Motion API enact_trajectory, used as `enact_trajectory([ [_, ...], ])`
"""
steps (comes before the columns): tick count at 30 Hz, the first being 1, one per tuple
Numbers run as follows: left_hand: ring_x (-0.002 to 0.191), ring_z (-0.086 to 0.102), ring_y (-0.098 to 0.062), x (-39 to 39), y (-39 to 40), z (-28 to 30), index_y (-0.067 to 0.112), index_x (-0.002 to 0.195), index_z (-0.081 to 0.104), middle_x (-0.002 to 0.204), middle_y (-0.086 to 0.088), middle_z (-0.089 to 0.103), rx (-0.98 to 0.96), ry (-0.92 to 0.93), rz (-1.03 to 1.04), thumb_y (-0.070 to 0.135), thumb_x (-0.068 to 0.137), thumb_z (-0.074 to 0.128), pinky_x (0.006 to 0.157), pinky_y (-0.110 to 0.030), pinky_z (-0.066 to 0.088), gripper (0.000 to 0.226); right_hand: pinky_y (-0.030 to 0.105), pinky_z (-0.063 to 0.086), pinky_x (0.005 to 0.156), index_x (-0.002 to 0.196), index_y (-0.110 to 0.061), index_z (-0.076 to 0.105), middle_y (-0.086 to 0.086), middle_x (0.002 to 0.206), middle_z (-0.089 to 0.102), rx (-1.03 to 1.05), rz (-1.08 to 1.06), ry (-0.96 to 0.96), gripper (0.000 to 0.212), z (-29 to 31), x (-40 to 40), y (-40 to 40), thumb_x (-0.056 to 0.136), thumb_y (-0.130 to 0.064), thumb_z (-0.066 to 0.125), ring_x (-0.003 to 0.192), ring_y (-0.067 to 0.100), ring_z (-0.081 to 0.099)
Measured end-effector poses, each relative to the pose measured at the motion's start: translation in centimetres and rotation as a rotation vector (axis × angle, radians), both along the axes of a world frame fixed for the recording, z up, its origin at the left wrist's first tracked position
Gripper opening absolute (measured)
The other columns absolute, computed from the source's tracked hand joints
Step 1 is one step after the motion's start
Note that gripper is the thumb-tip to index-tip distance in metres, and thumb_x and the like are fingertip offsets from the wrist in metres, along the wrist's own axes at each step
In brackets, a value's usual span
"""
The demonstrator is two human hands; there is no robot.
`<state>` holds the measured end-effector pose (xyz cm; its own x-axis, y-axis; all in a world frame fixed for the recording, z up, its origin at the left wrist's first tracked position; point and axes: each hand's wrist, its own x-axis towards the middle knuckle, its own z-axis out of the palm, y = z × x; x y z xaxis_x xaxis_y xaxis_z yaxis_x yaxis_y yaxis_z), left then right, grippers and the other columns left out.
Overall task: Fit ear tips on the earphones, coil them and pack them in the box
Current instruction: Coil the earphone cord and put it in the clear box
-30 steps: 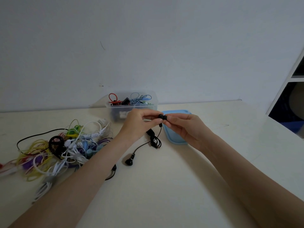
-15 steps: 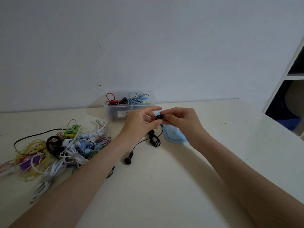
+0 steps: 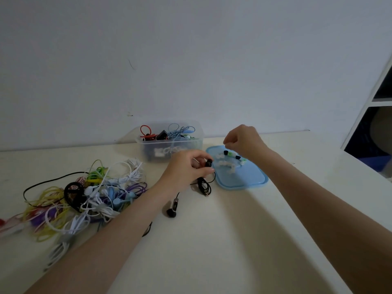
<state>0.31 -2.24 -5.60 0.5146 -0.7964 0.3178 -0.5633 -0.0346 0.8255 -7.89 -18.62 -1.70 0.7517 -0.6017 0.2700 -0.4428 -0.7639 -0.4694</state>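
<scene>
My left hand [image 3: 186, 168] pinches one bud of a black earphone [image 3: 209, 164] just left of a blue lid [image 3: 246, 180]. The earphone's cable runs down to a small coil with the plug [image 3: 204, 187], and its second bud [image 3: 171, 213] lies on the table by my left forearm. Several ear tips [image 3: 228, 164], clear, black and green, lie on the lid. My right hand [image 3: 244, 141] hovers above the lid's far end with fingers curled; nothing shows between them. A clear plastic box [image 3: 148, 149] with coiled earphones stands behind my left hand.
A tangled pile of coloured earphones [image 3: 89, 194] covers the table's left part. The wall runs close behind the box. A white shelf unit [image 3: 360, 124] stands at the right past the table's edge. Bare tabletop [image 3: 222, 240] lies between my forearms.
My right hand has let go of the bud and risen to the right, above the lid, which uncovers the ear tips. My left hand has kept the bud and dropped slightly.
</scene>
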Motion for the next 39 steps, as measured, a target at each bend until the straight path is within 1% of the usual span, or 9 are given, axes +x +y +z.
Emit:
enact_trajectory([
  [9, 0.07, 0.06, -0.012, 0.1, -0.2, -0.1, 0.027, 0.088, 0.07, 0.079, 0.003, 0.066, -0.033, -0.021, 0.027, 0.012, 0.067, 0.08, 0.078, -0.025, 0.053, 0.028, 0.024, 0.045, 0.07, 0.09, -0.004, 0.072, 0.014, 0.095, 0.069, 0.026, -0.036, 0.117, 0.015, -1.0, 1.4, -0.7, 0.08, -0.001, 0.061, 0.086, 0.023, 0.062],
  [16, 0.071, 0.054, 0.006, 0.5, 0.3, 0.7, 0.023, 0.105, 0.068, 0.086, 0.014, 0.06, 0.105, -0.214, 0.029, 0.018, 0.08, 0.071, 0.065, 0.001, 0.04, 0.025, 0.025, 0.042, 0.067, 0.084, -0.003, 0.069, 0.015, 0.094, 0.068, -0.004, -0.063, 0.079, 0.014, -1.7, 1.5, -0.6, 0.079, 0.003, 0.058, 0.087, 0.026, 0.062],
  [19, 0.075, 0.053, 0.001, 0.9, 0.4, 0.9, 0.02, 0.113, 0.066, 0.092, 0.009, 0.059, 0.189, -0.377, 0.043, 0.023, 0.082, 0.068, 0.062, -0.003, 0.035, 0.031, 0.028, 0.046, 0.07, 0.091, -0.006, 0.066, 0.012, 0.098, 0.065, -0.049, -0.054, 0.045, 0.016, -1.3, 1.3, -0.3, 0.079, 0.002, 0.059, 0.087, 0.026, 0.062],
  [23, 0.085, 0.057, -0.006, 1.4, 0.6, 1.2, 0.017, 0.116, 0.063, 0.106, 0.001, 0.064, 0.243, -0.327, 0.101, 0.023, 0.084, 0.065, 0.069, -0.011, 0.041, 0.033, 0.022, 0.044, 0.071, 0.096, -0.006, 0.068, 0.005, 0.089, 0.063, -0.072, 0.031, -0.057, 0.018, 0.2, -0.6, 1.2, 0.081, -0.001, 0.059, 0.081, 0.016, 0.058],
  [26, 0.086, 0.06, -0.008, 1.4, 1.8, 2.8, 0.016, 0.099, 0.069, 0.093, 0.009, 0.065, 0.288, -0.319, 0.156, 0.024, 0.086, 0.063, 0.082, -0.024, 0.046, 0.017, 0.011, 0.044, 0.063, 0.087, -0.008, 0.07, -0.003, 0.077, 0.063, 0.038, 0.107, -0.158, 0.014, 0.4, -2.2, 3.3, 0.079, -0.002, 0.061, 0.07, 0.009, 0.057],
  [30, 0.061, 0.055, -0.002, 0.2, 5.1, 5.1, 0.019, 0.077, 0.064, 0.073, 0.017, 0.06, 0.611, -0.382, -0.035, 0.029, 0.081, 0.069, 0.063, -0.016, 0.043, 0.011, 0.01, 0.047, 0.053, 0.081, -0.005, 0.069, -0.005, 0.062, 0.062, 0.282, 0.251, -0.214, 0.01, -0.6, -3.0, 6.4, 0.078, 0.003, 0.063, 0.046, -0.002, 0.056],
  [34, 0.077, 0.059, 0.0, -1.3, 7.8, 4.8, 0.03, 0.082, 0.062, 0.082, 0.018, 0.06, 0.839, -0.363, -0.168, 0.03, 0.073, 0.076, 0.072, -0.019, 0.049, 0.017, 0.013, 0.05, 0.058, 0.078, -0.008, 0.067, 0.001, 0.065, 0.064, 0.384, 0.356, -0.202, 0.013, -1.2, -3.3, 8.2, 0.08, 0.004, 0.063, 0.05, 0.004, 0.059],
  [36, 0.09, 0.06, -0.001, -1.2, 8.1, 4.1, 0.028, 0.085, 0.063, 0.095, 0.013, 0.059, 0.824, -0.416, -0.173, 0.025, 0.074, 0.074, 0.078, -0.02, 0.049, 0.016, 0.015, 0.051, 0.061, 0.077, -0.009, 0.066, 0.006, 0.067, 0.065, 0.43, 0.353, -0.211, 0.014, -1.5, -3.5, 8.6, 0.08, 0.003, 0.063, 0.052, 0.006, 0.058],
  [39, 0.079, 0.065, -0.007, -1.4, 8.0, 3.8, 0.02, 0.081, 0.066, 0.088, 0.006, 0.063, 0.623, -0.327, -0.1, 0.019, 0.079, 0.07, 0.077, -0.024, 0.051, 0.005, 0.018, 0.052, 0.065, 0.081, -0.004, 0.067, 0.013, 0.076, 0.066, 0.556, 0.353, -0.244, 0.009, -2.0, -4.0, 8.7, 0.082, 0.003, 0.062, 0.054, 0.005, 0.059],
])
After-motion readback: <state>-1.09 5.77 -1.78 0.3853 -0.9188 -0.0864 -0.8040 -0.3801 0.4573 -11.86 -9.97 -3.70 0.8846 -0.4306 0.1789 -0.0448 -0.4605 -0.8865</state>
